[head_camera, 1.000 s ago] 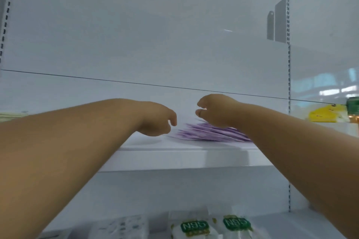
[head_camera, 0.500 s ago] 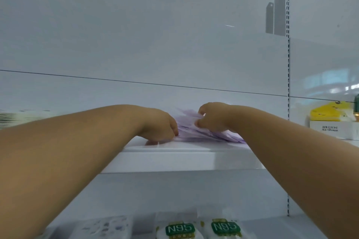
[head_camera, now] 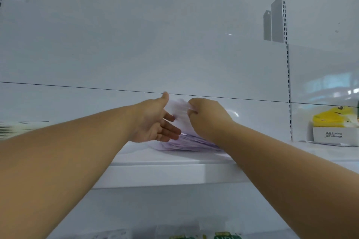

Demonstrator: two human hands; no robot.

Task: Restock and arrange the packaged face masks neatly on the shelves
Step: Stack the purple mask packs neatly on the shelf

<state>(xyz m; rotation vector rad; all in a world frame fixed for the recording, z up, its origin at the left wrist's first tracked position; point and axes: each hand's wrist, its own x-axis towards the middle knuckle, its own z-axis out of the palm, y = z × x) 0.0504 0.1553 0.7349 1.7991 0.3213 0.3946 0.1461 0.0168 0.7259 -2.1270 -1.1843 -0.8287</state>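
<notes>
One view only here, the head camera, worn high and looking straight into a white shelving unit, angled a touch downward. It sits close: both forearms stretch out from the bottom corners and fill the lower half, meeting near the middle above the shelf [head_camera: 155, 174], whose front lip runs roughly level with the lens. The wide angle bends the back panel [head_camera: 136, 44] and its seam. The slotted upright [head_camera: 288, 83] stands at right, and the lower shelf only just peeks in along the bottom edge. No second view overlaps.
</notes>
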